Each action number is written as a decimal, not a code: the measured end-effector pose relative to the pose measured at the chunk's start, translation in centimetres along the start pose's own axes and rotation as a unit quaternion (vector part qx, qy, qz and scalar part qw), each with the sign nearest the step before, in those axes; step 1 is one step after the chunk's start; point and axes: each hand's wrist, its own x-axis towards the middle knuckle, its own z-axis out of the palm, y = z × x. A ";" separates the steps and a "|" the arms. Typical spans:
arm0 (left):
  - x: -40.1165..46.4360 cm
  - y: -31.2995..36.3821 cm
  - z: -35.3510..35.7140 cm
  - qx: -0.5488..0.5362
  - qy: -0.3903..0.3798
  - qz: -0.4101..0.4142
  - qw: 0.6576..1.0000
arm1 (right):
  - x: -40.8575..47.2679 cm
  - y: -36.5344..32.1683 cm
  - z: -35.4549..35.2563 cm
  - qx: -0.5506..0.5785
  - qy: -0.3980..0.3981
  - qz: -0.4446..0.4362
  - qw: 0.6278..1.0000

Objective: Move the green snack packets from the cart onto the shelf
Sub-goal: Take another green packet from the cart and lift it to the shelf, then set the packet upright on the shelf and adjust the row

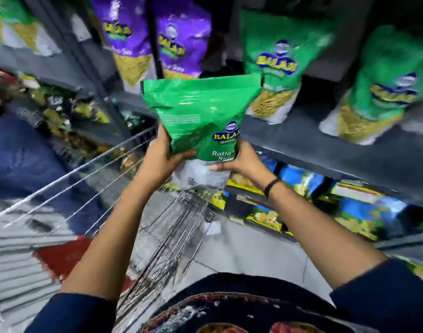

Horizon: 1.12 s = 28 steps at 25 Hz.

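Observation:
I hold one green snack packet (198,116) upright in mid-air, just in front of the grey shelf (301,140). My left hand (157,159) grips its lower left side and my right hand (239,159) grips its lower right side. Two more green packets stand on the shelf, one (275,66) right behind the held packet and another (383,87) further right. The wire cart (138,164) is below and to the left of my hands; its contents are blurred.
Purple packets (181,39) stand on the shelf left of the green ones, split by a dark upright post (155,44). A lower shelf (325,207) holds blue and yellow packets. The left shelves carry blurred goods. A dark blue shape (25,152) sits at the left.

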 end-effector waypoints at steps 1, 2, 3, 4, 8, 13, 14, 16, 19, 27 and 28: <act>0.3 0.8 0.5 0.004 -0.001 0.011 1.000 | -0.7 0.1 -0.9 0.002 0.011 0.002 1.000; 1.1 2.5 2.5 0.000 -0.027 0.045 0.999 | -1.9 0.6 -3.2 0.002 0.055 0.010 0.998; 1.9 3.8 4.8 -0.004 -0.054 0.073 0.996 | -3.3 1.2 -5.6 0.007 0.102 0.016 0.995; 2.2 4.6 6.1 -0.001 -0.064 0.089 0.994 | -4.1 1.7 -7.0 0.017 0.128 0.021 0.991; 3.7 11.0 14.5 -0.007 -0.134 0.169 0.977 | -10.1 4.0 -15.5 0.001 0.256 0.044 0.966; 4.0 21.0 25.9 -0.050 -0.256 0.289 0.921 | -17.6 6.9 -27.5 -0.047 0.400 0.072 0.912; 4.2 22.7 27.6 -0.061 -0.250 0.293 0.921 | -18.3 7.0 -29.5 -0.050 0.411 0.067 0.908; 4.6 25.9 30.8 -0.087 -0.235 0.288 0.924 | -19.1 7.0 -33.1 -0.043 0.428 0.051 0.901; 5.4 30.7 34.9 -0.114 -0.231 0.269 0.928 | -19.2 6.9 -38.7 -0.017 0.455 0.018 0.890; 6.8 32.1 42.6 -0.098 -0.235 0.206 0.945 | -17.2 11.2 -44.6 0.044 0.429 0.040 0.901; 6.8 32.1 42.9 -0.093 -0.230 0.202 0.948 | -17.2 11.5 -44.8 0.044 0.422 0.043 0.904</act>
